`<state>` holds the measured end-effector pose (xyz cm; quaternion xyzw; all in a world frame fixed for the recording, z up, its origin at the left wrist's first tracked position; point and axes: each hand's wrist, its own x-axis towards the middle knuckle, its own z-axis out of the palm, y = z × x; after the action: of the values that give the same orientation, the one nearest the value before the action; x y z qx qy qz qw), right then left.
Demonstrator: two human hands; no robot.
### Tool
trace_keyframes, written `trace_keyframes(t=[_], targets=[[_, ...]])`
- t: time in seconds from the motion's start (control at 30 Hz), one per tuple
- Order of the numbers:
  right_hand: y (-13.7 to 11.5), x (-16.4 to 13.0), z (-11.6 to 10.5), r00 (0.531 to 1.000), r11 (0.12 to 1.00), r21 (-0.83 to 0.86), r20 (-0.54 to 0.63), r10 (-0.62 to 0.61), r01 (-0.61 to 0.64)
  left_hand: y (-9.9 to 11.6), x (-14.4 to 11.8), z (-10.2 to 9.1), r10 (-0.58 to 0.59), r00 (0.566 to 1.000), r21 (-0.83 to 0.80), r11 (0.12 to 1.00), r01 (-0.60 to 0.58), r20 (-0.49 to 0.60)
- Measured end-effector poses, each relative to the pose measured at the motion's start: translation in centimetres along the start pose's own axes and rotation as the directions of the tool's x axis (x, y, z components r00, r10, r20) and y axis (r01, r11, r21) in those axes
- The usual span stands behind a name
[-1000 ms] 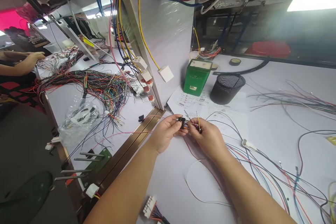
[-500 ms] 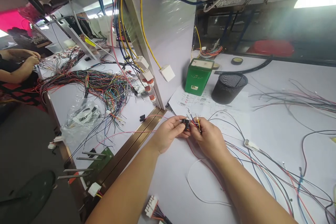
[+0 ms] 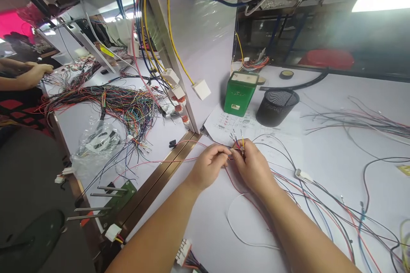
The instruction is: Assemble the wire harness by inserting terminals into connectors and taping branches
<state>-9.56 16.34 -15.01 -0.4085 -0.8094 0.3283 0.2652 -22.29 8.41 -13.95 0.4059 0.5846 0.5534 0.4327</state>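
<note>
Pinching wire ends (image 3: 237,141), both hands' (image 3: 209,166) (image 3: 253,166) grip; green box (image 3: 239,94), mesh cup (image 3: 276,107) behind.

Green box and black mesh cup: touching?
Apart. The head view shows a strip of printed sheet and white table between the green box and the black mesh cup.

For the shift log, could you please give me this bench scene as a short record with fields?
left hand: left hand, fingers closed on thin wires
right hand: right hand, pinching the same wires, tips pointing up
held part: a connector, if any, is hidden by the fingers
surface: white table
behind hands: green box, black mesh cup, printed sheet
left bench: coloured wire bundle
nearby: another person's hand
</note>
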Motion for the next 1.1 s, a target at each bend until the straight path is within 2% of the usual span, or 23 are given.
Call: trace_keyframes(t=[0.1, 0.2, 0.27, 0.4, 0.5, 0.63, 0.8, 0.9, 1.1], targets=[[0.0, -0.2, 0.3, 0.995, 0.992, -0.081, 0.018, -0.098, 0.099, 0.4, -0.2, 0.4, 0.083, 0.997, 0.159, 0.984, -0.081, -0.006], [-0.2, -0.5, 0.5, 0.979, 0.973, -0.111, 0.073, -0.193, 0.2, 0.4, 0.0, 0.6, 0.131, 0.99, 0.224, 0.968, -0.116, -0.052], [-0.4, -0.6, 0.5, 0.971, 0.966, -0.124, 0.104, -0.213, 0.226, 0.1, 0.2, 0.7, 0.123, 0.988, 0.214, 0.972, -0.101, -0.091], [-0.5, -0.8, 0.4, 0.961, 0.965, -0.087, 0.153, -0.233, 0.248, -0.5, 0.4, 0.5, 0.025, 0.992, 0.157, 0.988, -0.006, -0.121], [-0.3, -0.6, 0.3, 0.97, 0.98, 0.015, 0.139, -0.2, 0.199, -0.5, 0.3, 0.3, -0.015, 0.996, 0.105, 0.994, 0.025, -0.09], [-0.1, -0.1, -0.2, 0.988, 0.985, 0.159, 0.131, -0.082, 0.06, -0.2, 0.4, 0.1, -0.026, 0.999, 0.069, 0.997, 0.029, -0.042], [-0.1, 0.1, -0.7, 0.989, 0.951, 0.3, 0.143, 0.039, -0.08, -0.1, 0.4, 0.0, 0.001, 0.999, 0.145, 0.989, 0.004, -0.035], [0.0, 0.1, -0.9, 0.981, 0.911, 0.385, 0.174, 0.084, -0.146, -0.2, 0.4, -0.1, -0.008, 0.999, 0.137, 0.99, 0.013, -0.031], [-0.4, 0.1, -1.4, 0.969, 0.908, 0.371, 0.216, 0.121, -0.196, -0.6, 0.5, -0.4, -0.073, 0.992, 0.042, 0.996, 0.077, -0.098]])
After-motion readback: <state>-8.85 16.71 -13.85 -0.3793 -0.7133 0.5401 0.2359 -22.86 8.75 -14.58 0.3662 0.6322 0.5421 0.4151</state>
